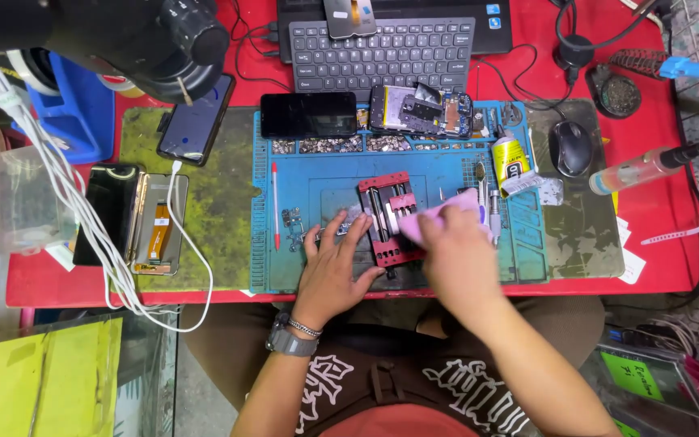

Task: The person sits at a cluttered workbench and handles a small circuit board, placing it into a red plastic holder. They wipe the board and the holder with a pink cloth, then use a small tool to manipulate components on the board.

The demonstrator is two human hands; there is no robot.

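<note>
A red and black clamp fixture [387,212] lies in the middle of the blue work mat [317,182]. My left hand [333,267] rests flat on the mat, fingers spread, fingertips touching the fixture's left side. My right hand [455,259] presses a pink cloth [438,217] against the fixture's right side. Whatever sits in the clamp is mostly hidden by the cloth and my fingers.
Behind the fixture lie a black phone [309,114] and an opened phone [420,111], then a keyboard [382,53]. A glue tube [510,159], mouse [570,147] and spray bottle [641,168] sit to the right. More phones [131,217] and white cables [82,218] lie left.
</note>
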